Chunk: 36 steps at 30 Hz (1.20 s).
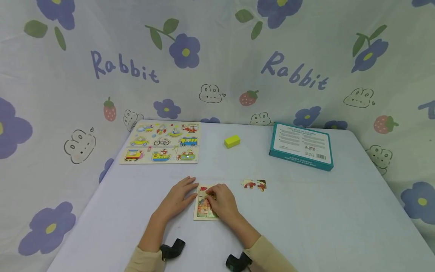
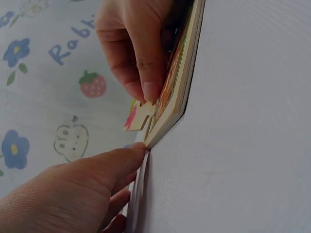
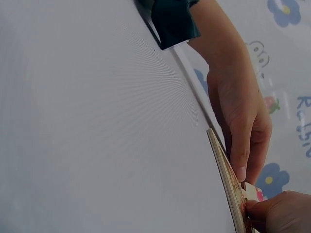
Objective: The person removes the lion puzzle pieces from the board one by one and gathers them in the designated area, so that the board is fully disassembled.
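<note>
A small wooden jigsaw board [image 1: 196, 214] with a raised rim lies on the table, partly filled with picture pieces. My right hand [image 1: 222, 204] is over its right part and pinches a jigsaw piece [image 2: 138, 118], which stands tilted above the board in the left wrist view. On the board's left side is my left hand [image 1: 177, 198], fingers extended, its thumb [image 2: 127, 158] touching the corner of the rim. Two loose jigsaw pieces, a left one [image 1: 249, 184] and a right one [image 1: 261, 184], lie right of the board. My right hand hides part of the picture.
Behind my left hand lies a vehicle puzzle board [image 1: 163, 142]. A yellow block [image 1: 232, 141] sits at the back middle, and a teal box [image 1: 302, 145] at the back right. A patterned curtain [image 1: 217, 56] hangs behind the white table [image 1: 323, 219].
</note>
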Tool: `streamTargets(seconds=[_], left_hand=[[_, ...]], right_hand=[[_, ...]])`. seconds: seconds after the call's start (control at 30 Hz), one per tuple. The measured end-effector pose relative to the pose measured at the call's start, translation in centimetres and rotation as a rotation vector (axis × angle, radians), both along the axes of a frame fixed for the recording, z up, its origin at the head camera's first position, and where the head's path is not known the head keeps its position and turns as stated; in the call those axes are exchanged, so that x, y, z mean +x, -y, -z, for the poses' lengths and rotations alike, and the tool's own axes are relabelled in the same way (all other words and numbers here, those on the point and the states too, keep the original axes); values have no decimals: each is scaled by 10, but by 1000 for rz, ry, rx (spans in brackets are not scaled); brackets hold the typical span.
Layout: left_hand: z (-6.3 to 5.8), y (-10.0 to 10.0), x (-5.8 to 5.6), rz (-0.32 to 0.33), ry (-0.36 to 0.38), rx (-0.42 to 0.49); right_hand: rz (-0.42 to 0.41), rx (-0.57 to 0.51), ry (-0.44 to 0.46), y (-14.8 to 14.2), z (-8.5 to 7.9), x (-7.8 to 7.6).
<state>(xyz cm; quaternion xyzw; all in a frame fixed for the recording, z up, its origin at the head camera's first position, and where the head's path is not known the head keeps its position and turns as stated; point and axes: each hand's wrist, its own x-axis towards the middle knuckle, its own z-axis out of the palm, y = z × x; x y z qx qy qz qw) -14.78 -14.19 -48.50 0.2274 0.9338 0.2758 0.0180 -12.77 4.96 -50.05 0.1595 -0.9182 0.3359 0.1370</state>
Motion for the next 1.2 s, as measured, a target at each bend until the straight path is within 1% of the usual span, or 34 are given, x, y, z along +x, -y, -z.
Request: streamTargets(seconds=[0.13, 0.33, 0.5, 0.7, 0.9, 1.03, 1.2], left_hand=[[0, 1, 1, 2, 0, 5], [-1, 1, 1, 10, 2, 5], [-2, 0, 0, 11, 3, -5], [-3, -1, 0, 7, -2, -2], [-1, 0, 0, 2, 8, 0], [1, 0, 0, 5, 7, -7], [1, 1, 1, 3, 0, -18]], right_hand=[[-6, -12, -29, 0, 1, 1], [-14, -98, -69, -2, 1, 0], [-27, -148, -81, -4, 0, -1], [-6, -143, -103, -7, -3, 1], [35, -121, -127, -13, -2, 1], [54, -119, -152, -19, -2, -2], [57, -105, -190, -31, -4, -8]])
